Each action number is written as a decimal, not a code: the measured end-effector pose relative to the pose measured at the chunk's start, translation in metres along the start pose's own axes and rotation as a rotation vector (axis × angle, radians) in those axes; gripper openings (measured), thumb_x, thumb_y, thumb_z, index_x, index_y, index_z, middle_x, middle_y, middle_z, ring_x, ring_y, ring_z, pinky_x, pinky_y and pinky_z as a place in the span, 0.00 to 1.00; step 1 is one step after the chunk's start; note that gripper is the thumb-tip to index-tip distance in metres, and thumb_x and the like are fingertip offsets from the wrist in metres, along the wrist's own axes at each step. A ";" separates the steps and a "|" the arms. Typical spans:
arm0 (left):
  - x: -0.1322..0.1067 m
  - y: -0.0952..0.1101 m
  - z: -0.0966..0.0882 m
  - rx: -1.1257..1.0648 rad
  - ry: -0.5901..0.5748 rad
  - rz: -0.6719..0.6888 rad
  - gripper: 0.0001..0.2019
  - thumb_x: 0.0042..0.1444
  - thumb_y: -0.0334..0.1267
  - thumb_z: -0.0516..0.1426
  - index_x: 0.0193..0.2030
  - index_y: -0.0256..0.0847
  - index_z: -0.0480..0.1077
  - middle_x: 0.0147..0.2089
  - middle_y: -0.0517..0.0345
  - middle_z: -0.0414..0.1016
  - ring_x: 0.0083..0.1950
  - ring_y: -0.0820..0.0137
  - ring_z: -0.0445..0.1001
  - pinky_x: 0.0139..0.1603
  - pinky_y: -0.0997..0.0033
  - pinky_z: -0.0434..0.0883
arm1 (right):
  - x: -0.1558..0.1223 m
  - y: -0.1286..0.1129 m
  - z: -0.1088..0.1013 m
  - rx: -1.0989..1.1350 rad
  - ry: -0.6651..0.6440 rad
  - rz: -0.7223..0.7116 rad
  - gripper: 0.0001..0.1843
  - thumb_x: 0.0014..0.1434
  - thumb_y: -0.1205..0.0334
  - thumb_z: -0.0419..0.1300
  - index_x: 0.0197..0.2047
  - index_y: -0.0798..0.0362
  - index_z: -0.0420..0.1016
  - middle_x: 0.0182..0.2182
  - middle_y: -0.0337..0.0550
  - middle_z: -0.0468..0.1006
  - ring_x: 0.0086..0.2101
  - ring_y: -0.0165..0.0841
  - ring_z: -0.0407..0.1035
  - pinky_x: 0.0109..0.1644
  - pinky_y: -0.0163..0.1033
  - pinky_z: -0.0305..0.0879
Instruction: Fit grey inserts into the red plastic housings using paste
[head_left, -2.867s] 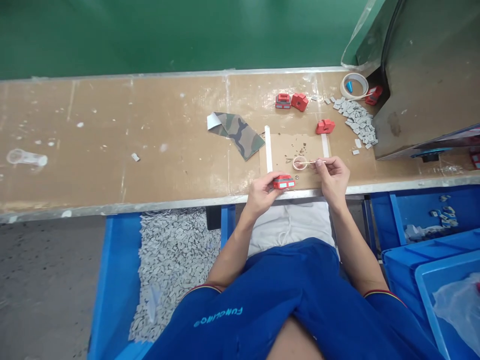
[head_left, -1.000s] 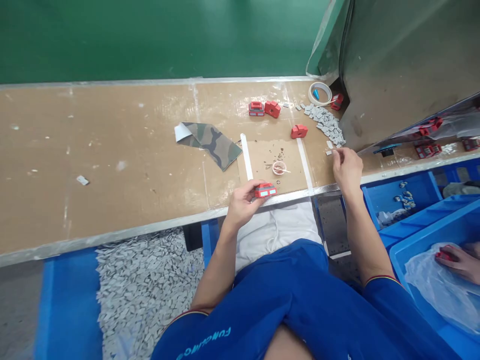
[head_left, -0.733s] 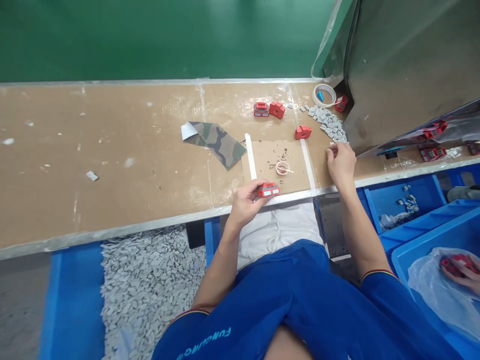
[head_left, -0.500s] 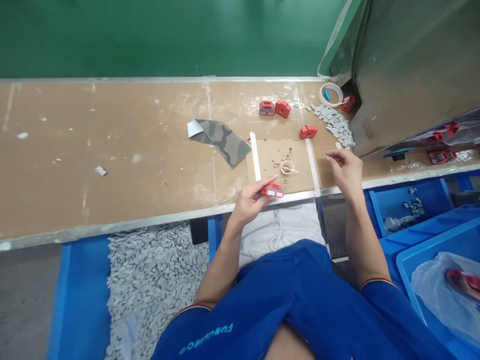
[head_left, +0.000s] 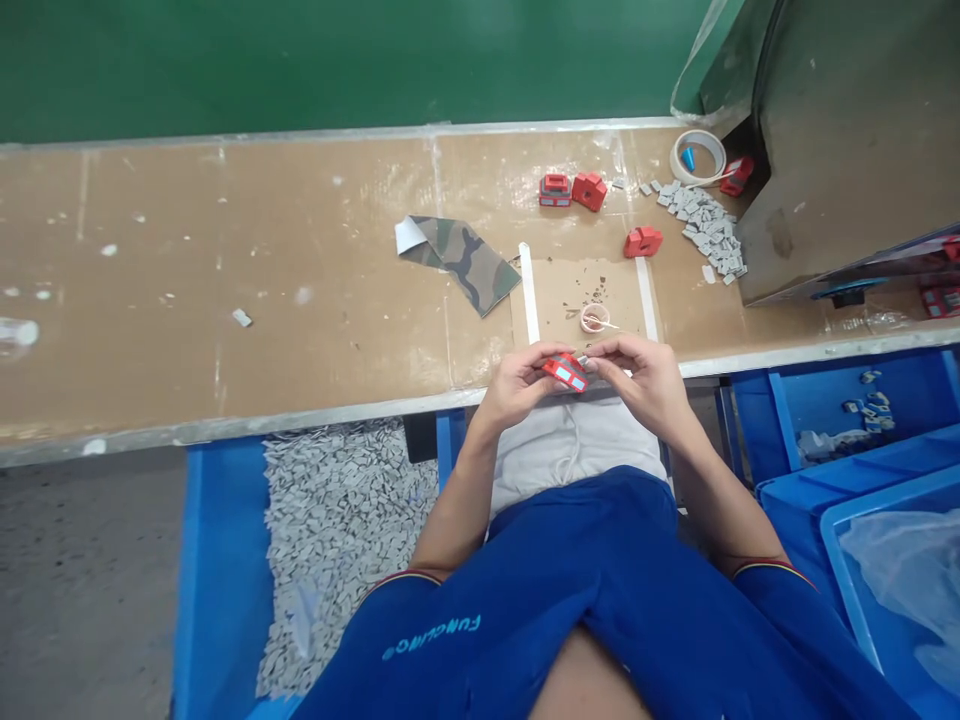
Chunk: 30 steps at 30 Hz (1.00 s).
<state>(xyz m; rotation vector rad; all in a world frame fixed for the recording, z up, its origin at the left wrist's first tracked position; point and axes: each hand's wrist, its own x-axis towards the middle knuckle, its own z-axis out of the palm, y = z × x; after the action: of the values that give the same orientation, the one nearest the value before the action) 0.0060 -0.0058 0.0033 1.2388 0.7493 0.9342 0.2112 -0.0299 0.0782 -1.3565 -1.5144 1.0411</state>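
In my left hand (head_left: 517, 385) is a small red toy vehicle part (head_left: 568, 373) with white windows and a grey band, held above the bench's front edge. My right hand (head_left: 641, 372) pinches a small grey piece (head_left: 583, 361) against the right end of that red part. Just beyond my hands stands a small round cup (head_left: 595, 318) with a thin stick across it. Dark crumbs lie around the cup, between two strips of white tape (head_left: 530, 295).
Several red parts (head_left: 555, 190) sit farther back. A pile of grey pieces (head_left: 709, 228) lies right, by a tape roll (head_left: 697, 157). A camouflage strip (head_left: 472, 262) is left of the cup. Below the bench, a blue bin (head_left: 217, 560) holds many grey pieces.
My right hand has come left from beside the grey pile to the red part, bringing a small grey piece against it. The left hand has tilted the red part. The view has shifted slightly.
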 end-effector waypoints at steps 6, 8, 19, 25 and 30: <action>-0.001 0.002 0.001 -0.036 -0.014 -0.003 0.23 0.55 0.48 0.73 0.55 0.42 0.81 0.48 0.49 0.87 0.50 0.61 0.86 0.53 0.64 0.81 | 0.000 0.003 0.002 -0.036 -0.012 -0.017 0.05 0.64 0.59 0.68 0.38 0.50 0.85 0.35 0.42 0.87 0.35 0.36 0.81 0.40 0.40 0.78; -0.001 0.002 0.001 -0.035 -0.013 -0.001 0.23 0.55 0.48 0.73 0.55 0.42 0.81 0.48 0.49 0.87 0.50 0.61 0.85 0.53 0.64 0.81 | 0.001 0.003 0.001 -0.036 -0.020 -0.024 0.04 0.64 0.61 0.68 0.37 0.50 0.84 0.35 0.42 0.87 0.35 0.35 0.81 0.41 0.40 0.78; -0.002 0.000 0.002 0.065 -0.002 0.012 0.22 0.57 0.48 0.71 0.55 0.42 0.81 0.50 0.49 0.87 0.50 0.59 0.86 0.54 0.61 0.82 | 0.002 -0.001 0.002 -0.192 -0.059 -0.070 0.06 0.67 0.63 0.65 0.36 0.50 0.82 0.34 0.42 0.83 0.34 0.34 0.76 0.38 0.38 0.71; -0.001 -0.002 0.001 0.158 0.019 0.035 0.17 0.59 0.36 0.66 0.55 0.42 0.81 0.52 0.52 0.87 0.51 0.63 0.86 0.54 0.66 0.81 | -0.006 -0.008 0.010 -0.490 -0.062 -0.165 0.10 0.71 0.67 0.58 0.37 0.51 0.79 0.31 0.43 0.77 0.30 0.34 0.70 0.35 0.39 0.62; -0.001 0.003 0.001 0.273 -0.001 0.054 0.16 0.59 0.34 0.63 0.54 0.41 0.82 0.49 0.53 0.88 0.47 0.64 0.86 0.51 0.67 0.80 | -0.007 -0.010 0.009 -0.585 -0.132 -0.188 0.13 0.72 0.68 0.55 0.36 0.51 0.76 0.31 0.43 0.74 0.30 0.34 0.68 0.35 0.38 0.60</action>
<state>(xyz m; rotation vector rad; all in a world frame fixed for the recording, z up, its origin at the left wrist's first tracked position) 0.0059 -0.0070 0.0063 1.5042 0.8667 0.8956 0.1997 -0.0385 0.0847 -1.5085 -2.1072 0.5948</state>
